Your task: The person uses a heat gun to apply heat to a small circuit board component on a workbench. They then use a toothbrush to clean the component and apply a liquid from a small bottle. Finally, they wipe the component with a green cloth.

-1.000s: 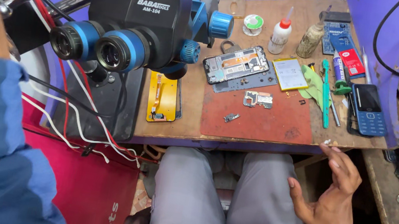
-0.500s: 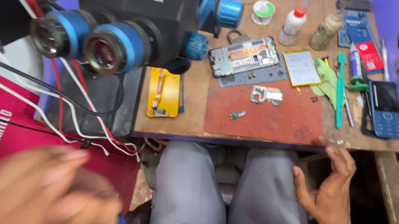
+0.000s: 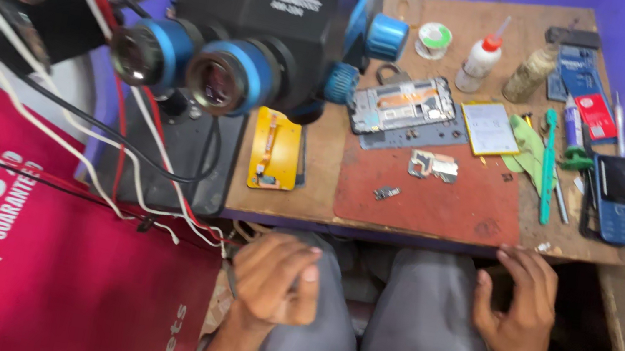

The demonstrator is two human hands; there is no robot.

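Note:
My left hand (image 3: 276, 279) rests on my left thigh with its fingers curled closed. A thin dark tip shows at its left side; I cannot tell whether the hand holds it. My right hand (image 3: 519, 307) hovers over my right thigh just under the wooden bench's front edge (image 3: 437, 240), fingers spread and empty. On the bench a red mat (image 3: 459, 209) carries a small metal shield piece (image 3: 432, 166) and a tiny part (image 3: 386, 192). An opened phone frame (image 3: 405, 102) lies behind the mat.
A black stereo microscope (image 3: 269, 33) with blue eyepieces hangs over the bench's left side above a yellow jig (image 3: 279, 149). At the right lie a green tool (image 3: 547, 164), a blue keypad phone (image 3: 621, 202) and a small bottle (image 3: 479, 64). A red banner (image 3: 20, 254) and loose wires fill the left.
My left hand has come down from the left into my lap and closed. My right hand has shifted slightly, staying below the bench edge. The view has tilted toward the microscope.

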